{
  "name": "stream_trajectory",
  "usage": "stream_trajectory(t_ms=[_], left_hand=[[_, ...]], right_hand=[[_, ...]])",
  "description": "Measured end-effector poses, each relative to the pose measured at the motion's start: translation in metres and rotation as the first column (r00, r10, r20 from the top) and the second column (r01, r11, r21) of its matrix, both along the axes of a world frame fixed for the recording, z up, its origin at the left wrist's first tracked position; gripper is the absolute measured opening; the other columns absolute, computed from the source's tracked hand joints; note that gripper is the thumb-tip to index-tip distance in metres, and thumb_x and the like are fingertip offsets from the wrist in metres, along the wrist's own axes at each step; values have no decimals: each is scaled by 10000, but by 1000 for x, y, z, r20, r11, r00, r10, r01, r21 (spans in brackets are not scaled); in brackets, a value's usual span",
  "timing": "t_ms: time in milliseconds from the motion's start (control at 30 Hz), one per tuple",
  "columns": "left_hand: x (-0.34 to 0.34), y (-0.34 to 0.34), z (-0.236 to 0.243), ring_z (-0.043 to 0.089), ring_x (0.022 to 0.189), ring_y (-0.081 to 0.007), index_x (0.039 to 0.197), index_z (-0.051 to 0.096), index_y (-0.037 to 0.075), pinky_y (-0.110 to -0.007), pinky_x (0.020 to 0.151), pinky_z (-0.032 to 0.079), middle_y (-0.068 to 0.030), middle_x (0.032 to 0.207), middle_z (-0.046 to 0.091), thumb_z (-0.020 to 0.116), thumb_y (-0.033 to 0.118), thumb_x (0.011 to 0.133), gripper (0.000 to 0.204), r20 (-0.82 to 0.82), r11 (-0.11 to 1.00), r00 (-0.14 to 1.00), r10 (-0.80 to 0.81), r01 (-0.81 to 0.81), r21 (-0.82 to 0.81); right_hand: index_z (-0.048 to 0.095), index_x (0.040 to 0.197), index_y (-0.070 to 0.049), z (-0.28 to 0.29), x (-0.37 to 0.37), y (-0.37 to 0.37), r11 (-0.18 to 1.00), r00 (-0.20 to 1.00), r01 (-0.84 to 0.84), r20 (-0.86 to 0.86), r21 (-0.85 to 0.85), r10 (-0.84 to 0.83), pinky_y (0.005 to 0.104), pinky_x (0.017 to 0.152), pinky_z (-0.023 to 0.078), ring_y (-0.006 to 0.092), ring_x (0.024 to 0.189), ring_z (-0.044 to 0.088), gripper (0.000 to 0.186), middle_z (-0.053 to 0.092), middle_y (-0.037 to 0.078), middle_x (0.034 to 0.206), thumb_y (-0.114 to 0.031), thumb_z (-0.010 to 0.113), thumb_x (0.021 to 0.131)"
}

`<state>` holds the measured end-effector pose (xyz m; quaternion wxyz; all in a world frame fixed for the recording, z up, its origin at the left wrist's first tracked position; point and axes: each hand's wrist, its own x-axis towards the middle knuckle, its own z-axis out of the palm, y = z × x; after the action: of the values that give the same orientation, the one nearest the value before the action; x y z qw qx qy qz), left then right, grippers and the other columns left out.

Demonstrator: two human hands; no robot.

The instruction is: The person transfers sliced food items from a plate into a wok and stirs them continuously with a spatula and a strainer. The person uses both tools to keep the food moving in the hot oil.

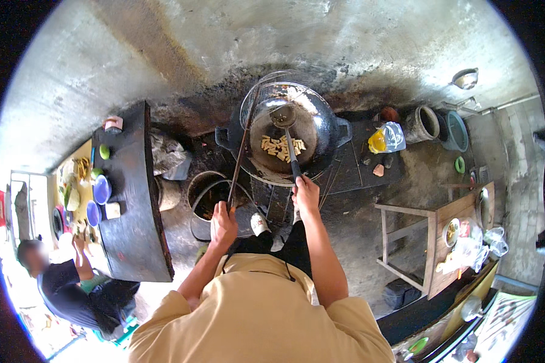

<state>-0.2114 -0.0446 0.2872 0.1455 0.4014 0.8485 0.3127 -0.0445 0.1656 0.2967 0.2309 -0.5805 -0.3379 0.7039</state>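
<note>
A large dark wok [318, 112] with two side handles stands in front of me. Pale golden cut pieces of food [278, 147] are gathered in its lower middle. My right hand [306, 193] grips the dark handle of a ladle [283, 116], whose round metal bowl is inside the wok, beyond the food. My left hand [224, 225] is closed on the long thin handle of a wire skimmer [243, 145]. This handle slants up across the wok's left side, and its wire mesh appears to be by the far rim.
A bucket [195, 198] stands left of my feet. Farther left, a person [72, 284] sits by a dark table [127, 236] with purple bowls [102, 190]. To the right are a bag of yellow liquid [386, 139], tubs [456, 132] and a wooden table [443, 242] with food and plastic bags.
</note>
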Motion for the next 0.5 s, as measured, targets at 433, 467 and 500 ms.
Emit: stream_trajectory(t_ms=[433,467,500], left_hand=[[7,-9,-7,554,814,-517,1036,460,-11,-575,669,446,-280,933,529,585,85,941,184,-5,999,999,54,-54,-1],[9,-11,-9,558,812,-516,1036,459,-10,-575,668,450,-280,934,531,586,90,942,187,17,997,997,70,-70,-25],[9,-12,-11,562,811,-516,1037,459,-10,-576,667,453,-280,935,532,587,96,943,190,30,995,996,87,-86,-49]], right_hand=[[559,1256,-24,92,81,-40,994,990,-58,122,-97,70,234,377,286,83,461,443,293,557,35,740,-189,553,1014],[552,1279,-23,107,88,-40,994,988,-62,138,-89,74,237,376,285,82,459,440,312,559,36,748,-182,552,1010],[544,1301,-22,122,93,-39,994,982,-59,175,-90,75,239,375,284,82,457,437,332,562,37,756,-175,552,1006]])
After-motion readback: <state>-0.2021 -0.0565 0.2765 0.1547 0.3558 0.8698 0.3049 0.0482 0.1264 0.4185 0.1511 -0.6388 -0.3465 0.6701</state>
